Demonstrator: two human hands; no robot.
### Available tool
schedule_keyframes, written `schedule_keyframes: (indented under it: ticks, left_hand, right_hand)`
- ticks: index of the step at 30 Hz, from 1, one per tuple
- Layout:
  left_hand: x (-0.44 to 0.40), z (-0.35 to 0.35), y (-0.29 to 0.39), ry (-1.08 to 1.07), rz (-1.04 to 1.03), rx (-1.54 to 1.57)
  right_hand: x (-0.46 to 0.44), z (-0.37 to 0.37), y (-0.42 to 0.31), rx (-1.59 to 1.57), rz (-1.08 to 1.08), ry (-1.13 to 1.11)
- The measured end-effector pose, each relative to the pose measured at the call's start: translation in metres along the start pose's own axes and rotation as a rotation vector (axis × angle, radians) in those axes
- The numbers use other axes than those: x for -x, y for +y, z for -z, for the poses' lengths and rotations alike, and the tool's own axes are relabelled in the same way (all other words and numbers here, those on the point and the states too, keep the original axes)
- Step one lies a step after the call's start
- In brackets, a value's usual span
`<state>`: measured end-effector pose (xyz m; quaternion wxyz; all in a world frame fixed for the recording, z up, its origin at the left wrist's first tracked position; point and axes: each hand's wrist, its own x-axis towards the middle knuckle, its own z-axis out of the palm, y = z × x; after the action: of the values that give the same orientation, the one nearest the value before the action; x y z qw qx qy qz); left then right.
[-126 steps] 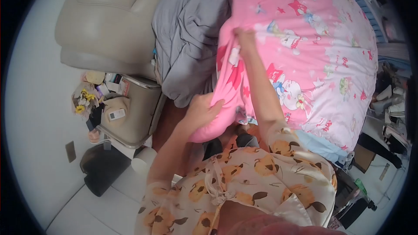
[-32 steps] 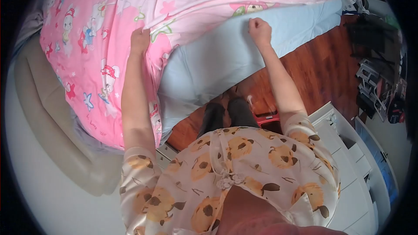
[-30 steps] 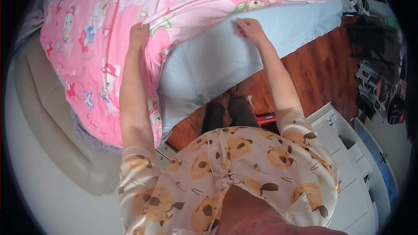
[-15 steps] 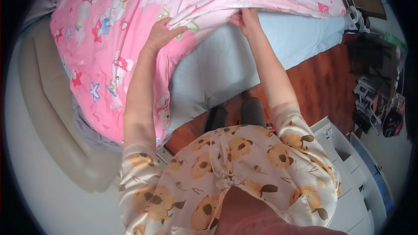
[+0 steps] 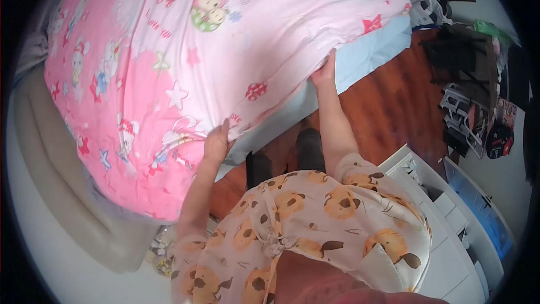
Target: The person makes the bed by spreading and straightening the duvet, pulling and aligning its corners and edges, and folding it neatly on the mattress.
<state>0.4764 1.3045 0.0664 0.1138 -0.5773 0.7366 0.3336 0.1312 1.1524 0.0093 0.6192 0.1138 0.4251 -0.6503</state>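
Note:
A pink quilt printed with cartoon rabbits and stars spreads over the bed. Its near edge is in both my hands. My left hand grips the edge at lower middle, its index finger lying along the cloth and the other fingers partly hidden. Farther right, my right hand is closed on the same edge, its fingertips tucked out of sight in the fabric. Below the quilt's edge shows a strip of the light blue sheet over the side of the mattress.
A beige padded bed end curves along the left. Reddish wood floor lies to the right. White drawers, partly pulled out, stand at lower right. A dark rack and a white folding step stool are by the wall.
Both hands have pulled the quilt's edge toward me, covering much of the blue sheet. The left hand has come lower and right; the right hand has come lower. The folds have flattened out.

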Motion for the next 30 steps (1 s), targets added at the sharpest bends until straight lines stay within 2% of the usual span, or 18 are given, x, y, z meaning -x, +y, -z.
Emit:
schedule_keyframes:
  ticks: [1, 2, 4, 5, 7, 9, 10, 12, 13, 17, 20, 22, 23, 25, 26, 27, 28, 30]
  left_hand:
    - [-0.006, -0.011, 0.005, 0.058, 0.058, -0.036]
    - [-0.011, 0.004, 0.032, 0.054, 0.045, -0.040]
    - [-0.022, 0.031, 0.084, 0.217, 0.036, -0.053]
    - [-0.034, 0.029, 0.098, 0.213, 0.029, -0.063]
    - [-0.060, 0.022, 0.120, 0.280, -0.175, 0.048]
    - [-0.086, 0.020, 0.154, 0.208, -0.155, -0.046]
    - [-0.102, 0.018, 0.169, 0.154, -0.134, -0.132]
    - [-0.136, 0.008, 0.185, 0.127, -0.081, -0.153]
    - [-0.152, 0.001, 0.188, 0.140, -0.024, -0.263]
    - [-0.196, -0.020, 0.184, 0.246, 0.043, -0.597]
    - [-0.207, -0.021, 0.168, 0.118, 0.055, -0.505]
    - [-0.195, -0.006, 0.169, 0.198, 0.002, -0.505]
    - [-0.183, -0.001, 0.170, 0.211, -0.036, -0.461]
    - [-0.156, -0.007, 0.165, 0.206, -0.122, -0.354]
    - [-0.139, -0.022, 0.155, 0.185, -0.169, -0.295]
    - [-0.126, -0.027, 0.159, 0.126, -0.142, -0.339]
    - [-0.115, -0.035, 0.166, 0.068, -0.111, -0.376]
    - [-0.107, -0.040, 0.162, 0.096, -0.140, -0.406]
  right_hand:
    - [-0.014, 0.005, -0.015, -0.005, 0.012, 0.004]
    - [-0.030, 0.011, -0.029, 0.078, 0.037, 0.005]
    - [-0.066, 0.028, -0.053, 0.148, 0.066, 0.017]
    - [-0.082, 0.034, -0.066, 0.175, 0.018, 0.134]
    - [-0.102, 0.044, -0.086, 0.190, -0.033, 0.259]
    - [-0.090, 0.030, -0.109, 0.337, 0.107, 0.354]
    - [-0.098, 0.039, -0.119, 0.330, 0.107, 0.365]
    - [-0.131, 0.064, -0.151, 0.282, 0.145, 0.280]
    - [-0.151, 0.079, -0.167, 0.269, 0.167, 0.153]
    - [-0.201, 0.046, -0.215, 0.142, 0.204, 0.178]
    - [-0.227, 0.036, -0.228, 0.287, 0.141, 0.282]
    - [-0.238, 0.034, -0.241, 0.737, 0.656, 0.501]
    - [-0.195, 0.016, -0.259, 1.068, 0.843, 0.488]
    - [-0.137, 0.038, -0.286, 1.110, 0.736, 0.353]
    - [-0.094, 0.041, -0.285, 1.229, 0.749, 0.397]
    - [-0.117, 0.113, -0.275, 1.398, 0.721, 0.505]
    - [-0.119, 0.143, -0.258, 1.386, 0.679, 0.484]
    - [-0.122, 0.173, -0.242, 1.376, 0.636, 0.474]
